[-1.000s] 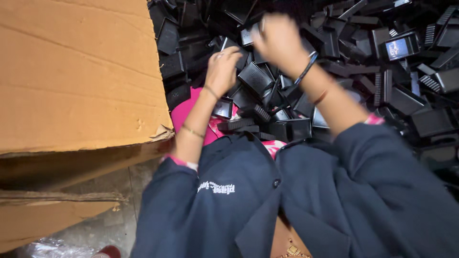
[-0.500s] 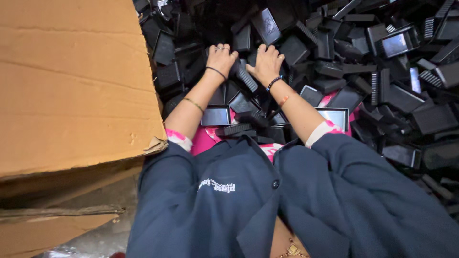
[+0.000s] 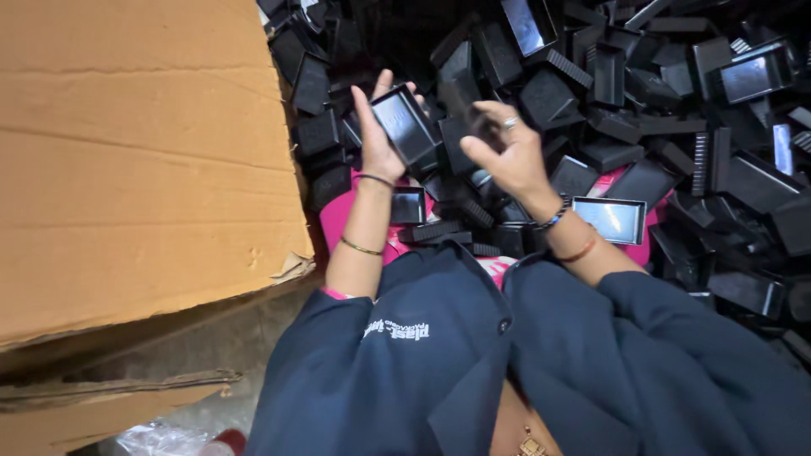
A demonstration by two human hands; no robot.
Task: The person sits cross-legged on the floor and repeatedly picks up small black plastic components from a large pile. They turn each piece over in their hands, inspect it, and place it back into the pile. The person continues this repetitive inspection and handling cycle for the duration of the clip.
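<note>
Nearest, dark blue jacket sleeves cover both forearms above a pink cloth. Left hand: grip closed on a black rectangular tray, held tilted above the near-left part of the heap, fingers along its left side. Right hand: fingers curled around a small dark part; blurred, shape cannot be told. Beyond, a heap of black plastic trays spreads to the far edge. A cardboard box stands at its left.

Navy jacket, pink sleeves, bangles, finger ring
</note>
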